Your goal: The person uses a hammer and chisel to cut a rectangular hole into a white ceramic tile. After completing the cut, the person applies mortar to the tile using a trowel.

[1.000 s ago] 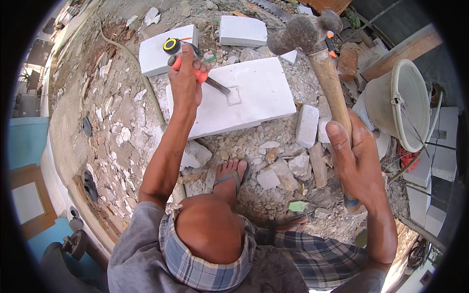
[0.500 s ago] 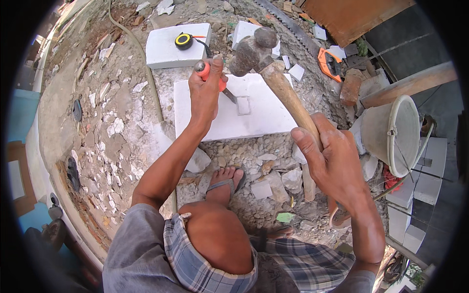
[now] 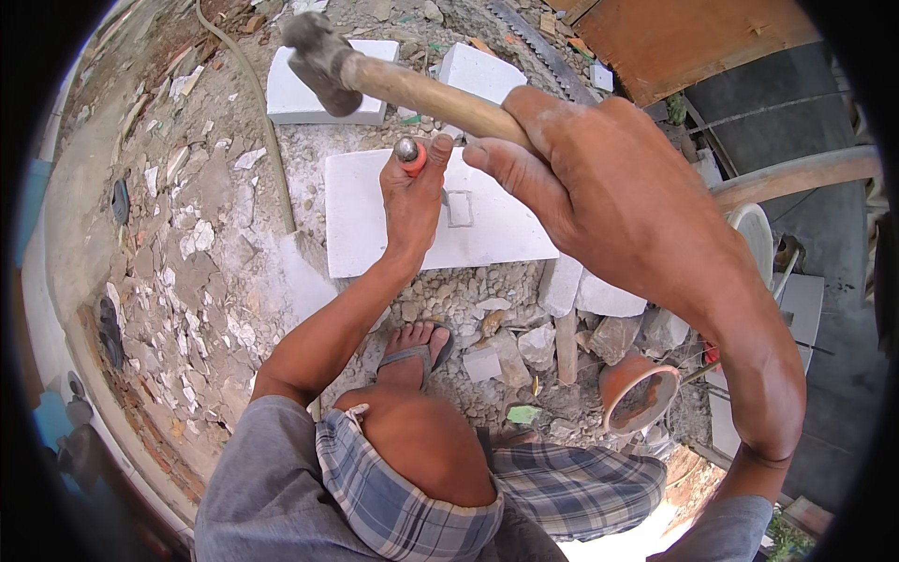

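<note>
Closest in, at six o'clock from the middle of the view, a bare bent knee [image 3: 426, 450] sticks out of blue-grey plaid shorts [image 3: 398, 501]. A green fragment [image 3: 524, 414] lies on the rubble at five o'clock, a foot [image 3: 403, 370] in a grey flip-flop stands at seven, and a terracotta pot [image 3: 616, 382] leans with its mouth toward the viewer at four.

The right hand [image 3: 609, 173], at two o'clock, is clamped round the wooden handle of a hammer [image 3: 412, 89], thumb on the near side; its other fingers are largely hidden. The handle slants across to eleven o'clock, where the steel head hangs clear of the chisel.

Just short of twelve, the left hand [image 3: 415, 201] is closed round the red handle of a chisel [image 3: 412, 167], its metal cap facing up. The hand hides most of the shank, so whether the tip touches cannot be told. Beneath lies a flat white block [image 3: 510, 229] at twelve o'clock, a small rectangle outlined on its face beside the chisel.

Farther out, a second white block [image 3: 281, 98] sits behind the hammer head at eleven, a garden hose [image 3: 255, 84] curves past half past ten, and a toothed saw blade [image 3: 548, 47] points off near one.
</note>
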Available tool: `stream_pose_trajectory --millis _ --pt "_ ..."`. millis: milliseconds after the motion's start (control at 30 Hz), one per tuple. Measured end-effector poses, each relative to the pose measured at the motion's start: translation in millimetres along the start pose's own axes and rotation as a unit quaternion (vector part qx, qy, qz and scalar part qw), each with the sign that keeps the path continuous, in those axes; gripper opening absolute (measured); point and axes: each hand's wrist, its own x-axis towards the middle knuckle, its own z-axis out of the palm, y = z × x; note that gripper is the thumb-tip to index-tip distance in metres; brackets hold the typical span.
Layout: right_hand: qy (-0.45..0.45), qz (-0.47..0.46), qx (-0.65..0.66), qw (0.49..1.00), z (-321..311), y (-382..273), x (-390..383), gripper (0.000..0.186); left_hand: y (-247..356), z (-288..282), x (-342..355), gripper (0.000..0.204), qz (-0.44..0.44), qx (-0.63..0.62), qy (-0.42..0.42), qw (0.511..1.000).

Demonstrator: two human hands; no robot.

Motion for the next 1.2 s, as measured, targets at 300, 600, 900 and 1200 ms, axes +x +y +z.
stream_pose_trajectory --millis 300,600,900,1200 --pt "-0.154 0.140 -0.046 0.977 1 -8 4 0.038 -1 1 -2 0.032 0.037 0.025 -0.009 0.999" --pt "-0.077 0.103 0.083 0.988 5 -2 -8 0.039 -16 -13 1 0.035 0.009 0.005 -0.025 1.000" --pt "-0.059 0.283 0.192 0.938 21 39 -154 0.045 -25 -24 11 0.028 0.015 -0.049 -0.058 0.997" --pt "-0.005 0.473 0.326 0.818 92 62 -274 0.042 1 35 8 0.045 0.071 0.342 -0.319 0.881"
